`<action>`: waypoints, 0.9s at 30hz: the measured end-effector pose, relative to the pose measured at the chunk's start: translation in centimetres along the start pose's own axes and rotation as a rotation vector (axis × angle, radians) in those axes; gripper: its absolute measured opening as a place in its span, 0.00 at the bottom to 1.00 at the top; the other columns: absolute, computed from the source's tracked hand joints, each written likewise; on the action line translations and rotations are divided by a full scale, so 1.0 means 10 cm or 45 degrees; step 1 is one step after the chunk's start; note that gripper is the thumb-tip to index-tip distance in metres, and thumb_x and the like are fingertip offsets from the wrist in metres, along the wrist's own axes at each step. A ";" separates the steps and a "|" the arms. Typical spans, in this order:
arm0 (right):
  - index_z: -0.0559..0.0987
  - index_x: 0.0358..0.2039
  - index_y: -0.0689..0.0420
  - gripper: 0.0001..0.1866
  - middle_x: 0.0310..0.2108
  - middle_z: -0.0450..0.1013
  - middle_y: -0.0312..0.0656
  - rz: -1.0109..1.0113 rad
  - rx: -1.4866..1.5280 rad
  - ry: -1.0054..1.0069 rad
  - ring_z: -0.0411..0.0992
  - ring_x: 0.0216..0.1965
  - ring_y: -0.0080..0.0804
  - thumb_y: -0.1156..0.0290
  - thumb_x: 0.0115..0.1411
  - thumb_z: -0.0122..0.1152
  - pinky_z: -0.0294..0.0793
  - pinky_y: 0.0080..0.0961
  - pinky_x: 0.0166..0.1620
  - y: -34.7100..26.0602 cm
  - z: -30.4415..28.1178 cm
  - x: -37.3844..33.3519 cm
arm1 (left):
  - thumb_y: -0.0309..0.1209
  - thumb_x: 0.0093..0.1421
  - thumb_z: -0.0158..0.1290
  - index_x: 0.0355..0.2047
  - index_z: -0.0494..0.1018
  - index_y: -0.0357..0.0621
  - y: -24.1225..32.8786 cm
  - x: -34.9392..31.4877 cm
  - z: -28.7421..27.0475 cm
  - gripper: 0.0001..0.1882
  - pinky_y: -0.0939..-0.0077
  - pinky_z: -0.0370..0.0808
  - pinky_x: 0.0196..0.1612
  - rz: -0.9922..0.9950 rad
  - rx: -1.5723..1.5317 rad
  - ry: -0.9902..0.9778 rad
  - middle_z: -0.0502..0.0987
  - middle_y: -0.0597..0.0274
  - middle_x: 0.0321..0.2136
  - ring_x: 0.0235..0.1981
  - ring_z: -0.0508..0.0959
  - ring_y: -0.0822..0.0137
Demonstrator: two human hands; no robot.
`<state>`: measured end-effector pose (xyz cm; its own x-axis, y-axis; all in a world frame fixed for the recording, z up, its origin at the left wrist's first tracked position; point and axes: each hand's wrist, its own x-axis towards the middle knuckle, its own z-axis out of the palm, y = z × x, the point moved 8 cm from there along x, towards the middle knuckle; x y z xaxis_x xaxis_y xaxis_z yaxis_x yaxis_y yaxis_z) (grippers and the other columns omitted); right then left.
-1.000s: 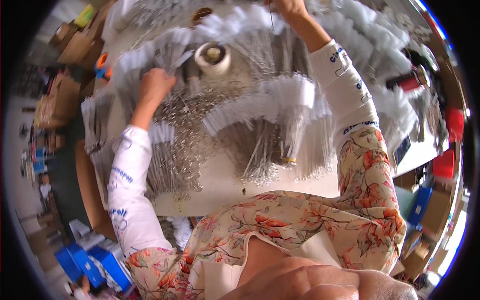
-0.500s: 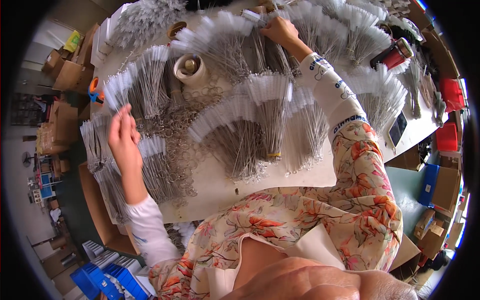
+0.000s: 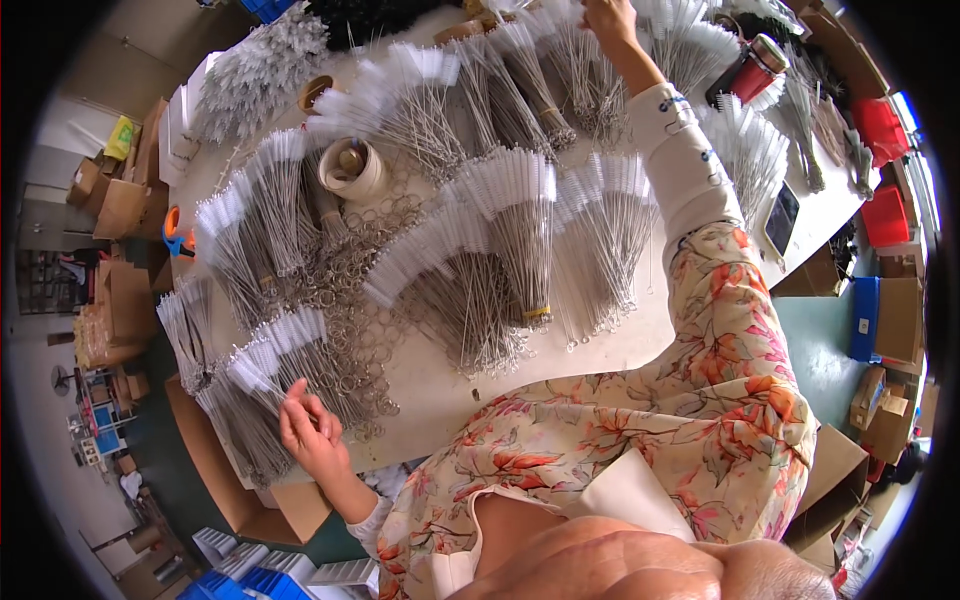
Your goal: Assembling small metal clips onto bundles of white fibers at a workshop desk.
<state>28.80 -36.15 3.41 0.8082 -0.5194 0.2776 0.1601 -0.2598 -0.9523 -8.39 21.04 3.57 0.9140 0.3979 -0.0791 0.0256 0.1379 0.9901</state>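
Bundles of white-tipped wire brushes [image 3: 500, 250] lie fanned out across a pale table [image 3: 440, 385]. A pile of loose metal rings [image 3: 345, 300] sits among them. My left hand [image 3: 312, 437] is at the near left edge of the table, its fingers pinched on the wire stems of a brush bundle [image 3: 285, 350]. My right hand [image 3: 605, 15] reaches across to the far side of the table into more brushes [image 3: 560, 70]. The picture's rim cuts off its fingers, so its grip is hidden.
A tape roll [image 3: 350, 165] stands at the back left and a red cylinder container [image 3: 750, 65] at the back right. A dark tablet [image 3: 782, 215] lies on the right edge. Cardboard boxes [image 3: 120, 200] and blue crates [image 3: 240, 580] surround the table.
My left hand has moved from the ring pile back toward me, to the brush bundle at the table's near left edge. My right arm has stayed stretched to the far side.
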 end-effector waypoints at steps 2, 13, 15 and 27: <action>0.78 0.30 0.53 0.12 0.23 0.71 0.41 -0.075 -0.522 -0.042 0.70 0.23 0.31 0.60 0.52 0.53 0.68 0.27 0.29 0.20 -0.08 0.10 | 0.38 0.65 0.42 0.40 0.71 0.35 -0.09 -0.03 -0.10 0.17 0.92 0.49 0.12 -0.036 0.009 0.069 0.64 0.70 0.20 0.13 0.55 0.85; 0.82 0.32 0.54 0.18 0.32 0.77 0.38 0.146 -0.566 -0.192 0.73 0.33 0.25 0.57 0.43 0.69 0.70 0.22 0.41 0.33 -0.29 0.09 | 0.36 0.64 0.43 0.32 0.73 0.35 -0.38 -0.12 -0.04 0.15 0.89 0.52 0.14 -0.049 -0.063 0.102 0.65 0.69 0.19 0.14 0.57 0.83; 0.82 0.30 0.55 0.16 0.25 0.76 0.33 -0.119 -0.622 0.004 0.71 0.26 0.20 0.57 0.45 0.67 0.69 0.19 0.33 -0.02 -0.51 0.17 | 0.35 0.64 0.43 0.31 0.73 0.35 -0.31 -0.12 0.06 0.15 0.88 0.52 0.14 -0.068 -0.010 0.059 0.64 0.70 0.18 0.14 0.57 0.82; 0.69 0.46 0.61 0.15 0.46 0.66 0.44 0.085 0.832 -1.318 0.65 0.49 0.33 0.67 0.63 0.44 0.63 0.33 0.55 -1.56 0.33 -3.60 | 0.18 0.57 0.48 0.45 0.68 0.37 0.26 -0.56 2.10 0.14 0.85 0.70 0.19 0.670 0.239 -0.735 0.72 0.63 0.26 0.18 0.71 0.78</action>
<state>-0.95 -10.71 7.83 0.8469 0.4532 0.2781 0.1148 0.3548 -0.9279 -4.96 0.11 9.07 0.8891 -0.1706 0.4248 -0.4459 -0.1125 0.8880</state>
